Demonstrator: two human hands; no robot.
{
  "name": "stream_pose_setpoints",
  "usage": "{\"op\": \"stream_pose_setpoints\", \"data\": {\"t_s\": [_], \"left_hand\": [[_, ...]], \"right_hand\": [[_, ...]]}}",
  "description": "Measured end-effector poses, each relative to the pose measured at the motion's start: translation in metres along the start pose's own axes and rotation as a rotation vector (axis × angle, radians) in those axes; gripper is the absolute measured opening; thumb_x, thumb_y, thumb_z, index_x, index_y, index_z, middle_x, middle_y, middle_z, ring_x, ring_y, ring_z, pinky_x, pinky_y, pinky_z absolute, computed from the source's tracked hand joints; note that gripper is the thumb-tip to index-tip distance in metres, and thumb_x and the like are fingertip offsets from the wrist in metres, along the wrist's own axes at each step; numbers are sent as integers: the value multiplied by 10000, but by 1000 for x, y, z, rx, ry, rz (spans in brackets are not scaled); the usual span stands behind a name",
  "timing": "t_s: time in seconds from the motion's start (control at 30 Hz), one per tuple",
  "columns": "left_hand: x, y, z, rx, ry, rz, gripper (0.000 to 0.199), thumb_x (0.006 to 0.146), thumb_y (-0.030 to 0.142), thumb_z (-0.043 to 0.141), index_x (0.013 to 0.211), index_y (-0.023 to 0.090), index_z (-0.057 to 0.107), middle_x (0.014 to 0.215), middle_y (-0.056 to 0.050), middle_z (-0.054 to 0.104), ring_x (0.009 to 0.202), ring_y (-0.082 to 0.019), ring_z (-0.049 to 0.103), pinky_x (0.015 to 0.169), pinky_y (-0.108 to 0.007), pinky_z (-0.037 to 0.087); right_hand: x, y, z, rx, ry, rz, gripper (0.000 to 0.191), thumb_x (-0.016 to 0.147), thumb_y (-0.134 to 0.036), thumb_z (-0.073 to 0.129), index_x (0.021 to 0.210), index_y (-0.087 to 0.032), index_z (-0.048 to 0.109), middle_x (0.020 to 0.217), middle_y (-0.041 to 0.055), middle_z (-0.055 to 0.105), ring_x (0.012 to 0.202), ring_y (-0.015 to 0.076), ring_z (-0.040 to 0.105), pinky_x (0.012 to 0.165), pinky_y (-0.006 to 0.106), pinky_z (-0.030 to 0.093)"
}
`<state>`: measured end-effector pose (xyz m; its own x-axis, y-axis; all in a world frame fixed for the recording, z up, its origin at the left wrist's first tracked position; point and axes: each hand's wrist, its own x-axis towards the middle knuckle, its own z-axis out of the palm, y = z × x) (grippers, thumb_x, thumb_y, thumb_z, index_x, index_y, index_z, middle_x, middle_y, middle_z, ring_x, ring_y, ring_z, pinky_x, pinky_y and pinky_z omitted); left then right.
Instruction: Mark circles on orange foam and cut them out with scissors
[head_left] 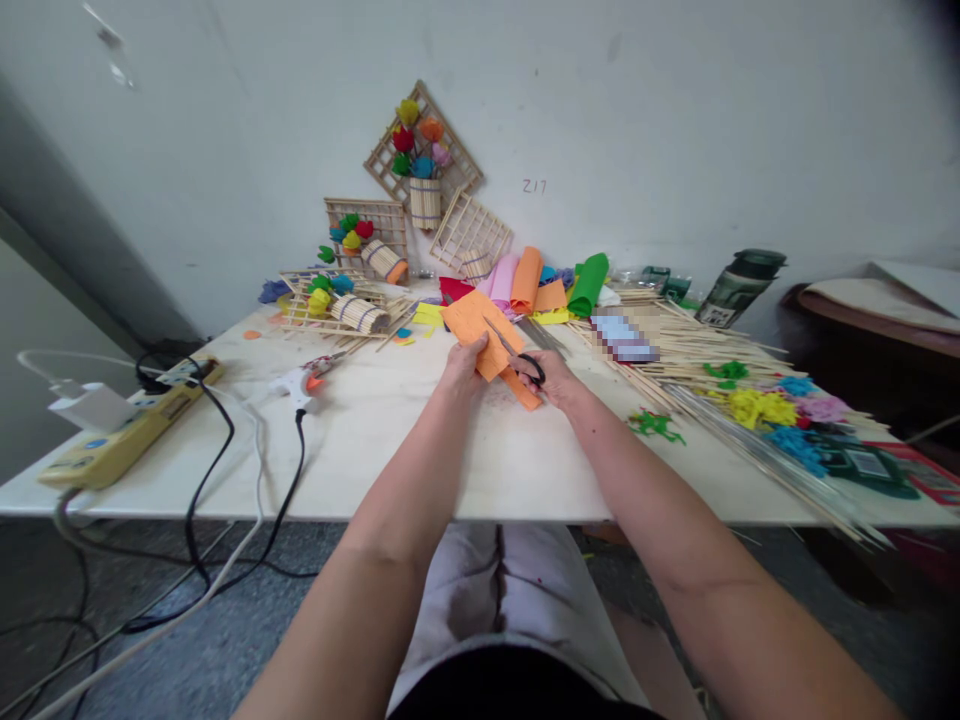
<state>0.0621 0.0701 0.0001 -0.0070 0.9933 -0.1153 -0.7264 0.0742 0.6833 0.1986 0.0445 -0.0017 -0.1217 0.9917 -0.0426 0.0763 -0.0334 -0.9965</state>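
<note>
An orange sheet point(474, 320) is raised over the middle of the white table. Its left side is gripped by my left hand point(466, 362), with the thumb on top. Black-handled scissors point(531, 368) are in my right hand point(551, 378), fingers around the loops. The blades point up and to the left across the sheet, where a narrow strip hangs partly separated at the lower right. Behind the sheet lie rolls of pink, orange point(526, 280) and green point(589, 285) material.
On the left are a yellow power strip point(127, 440), trailing cables and a glue gun point(296, 385). Stick lattices with colourful flowers point(364, 235) lean at the back. Thin sticks point(705, 345), a phone point(622, 338) and a dark bottle point(739, 288) occupy the right.
</note>
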Motion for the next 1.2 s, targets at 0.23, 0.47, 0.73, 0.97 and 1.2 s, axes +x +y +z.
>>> {"op": "stream_pose_setpoints", "data": {"t_s": [0.23, 0.47, 0.73, 0.97, 1.2], "left_hand": [[5, 6, -7, -35, 65, 5, 241, 810, 144, 591, 1047, 113, 622, 825, -94, 711, 744, -211, 690, 763, -344, 555], [8, 9, -10, -16, 150, 21, 197, 777, 135, 635, 974, 132, 637, 754, -63, 693, 745, -217, 683, 745, -346, 554], [12, 8, -12, -12, 157, 18, 245, 763, 130, 644, 1007, 130, 634, 824, -80, 695, 768, -222, 681, 780, -371, 541], [9, 9, -11, -1, 156, 16, 240, 763, 110, 629, 1002, 128, 637, 809, -84, 693, 789, -231, 681, 778, -369, 541], [8, 9, -11, -1, 126, 19, 282, 758, 124, 642, 1039, 129, 631, 842, -86, 705, 790, -226, 688, 770, -347, 548]], "right_hand": [[0, 2, -2, -23, -90, 23, 212, 736, -305, 668, 666, -161, 529, 421, -60, 447, 300, 42, 324, 276, 164, 199], [-5, -1, -2, -74, -152, 33, 518, 727, -273, 693, 1189, -209, 468, 458, -88, 539, 314, 75, 443, 292, 140, 258], [-4, 3, -4, -137, -194, -16, 981, 733, -296, 706, 1490, -293, 82, 609, -57, 665, 320, 94, 521, 267, 151, 310], [-5, 1, -5, -215, -231, -59, 725, 787, -267, 661, 1433, -312, 335, 585, -47, 655, 313, 78, 502, 269, 146, 330], [-1, 4, -3, -206, -178, -28, 517, 787, -298, 664, 1273, -188, 526, 582, -5, 665, 327, 94, 507, 271, 169, 348]]}}
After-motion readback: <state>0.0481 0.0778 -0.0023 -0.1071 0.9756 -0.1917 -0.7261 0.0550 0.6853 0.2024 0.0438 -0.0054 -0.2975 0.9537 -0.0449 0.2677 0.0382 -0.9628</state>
